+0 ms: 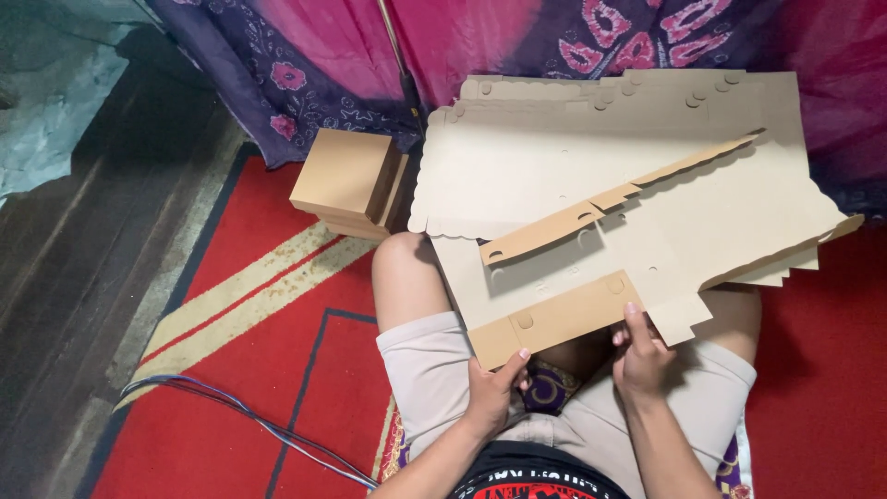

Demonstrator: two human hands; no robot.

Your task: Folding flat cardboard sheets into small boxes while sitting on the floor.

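A flat die-cut cardboard box blank (pixel 647 222) lies across my lap, on top of a stack of similar blanks. Its near flap (pixel 554 316) is folded up toward me, and a long side flap (pixel 591 211) stands raised across the middle. My left hand (pixel 494 388) grips the left end of the near flap with the thumb on its outer face. The fingers of my right hand (pixel 640 356) press on the right end of the same flap. I sit cross-legged in light shorts.
A pile of folded brown boxes (pixel 349 182) stands by my left knee. A red patterned rug (pixel 277 351) covers the floor, with a bundle of thin wires (pixel 231 411) crossing it. Purple and pink patterned cloth (pixel 462 46) hangs behind.
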